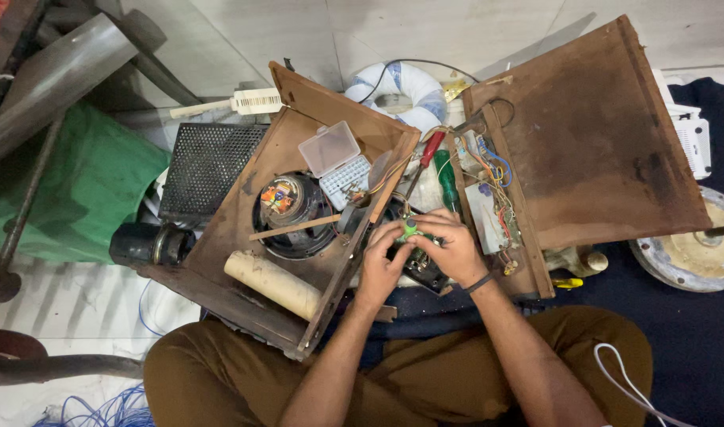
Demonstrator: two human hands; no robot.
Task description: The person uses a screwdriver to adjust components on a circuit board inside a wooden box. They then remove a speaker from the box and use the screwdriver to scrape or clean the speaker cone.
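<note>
Both our hands close on a small green part in front of our lap, with the speaker box lying opened up.

We pinch the green part [409, 228] between the fingertips of our left hand [382, 261] and right hand [455, 249], each grip closed on it, just above a dark component [425, 270] we cannot make out clearly. As we judge it, the work is mid-way: the wooden speaker box [299, 237] lies open with its speaker [293, 207] bare, the wooden panel [591, 134] set aside to the right, and the circuit board [488, 190] with its loose wires exposed, nothing closed back up yet. A red screwdriver [431, 150] and a green screwdriver [446, 179] rest between box and board, an open clear bit case [337, 162] sits on the box, and a roll of white tape [401, 91] lies beyond on the floor [243, 32].
</note>
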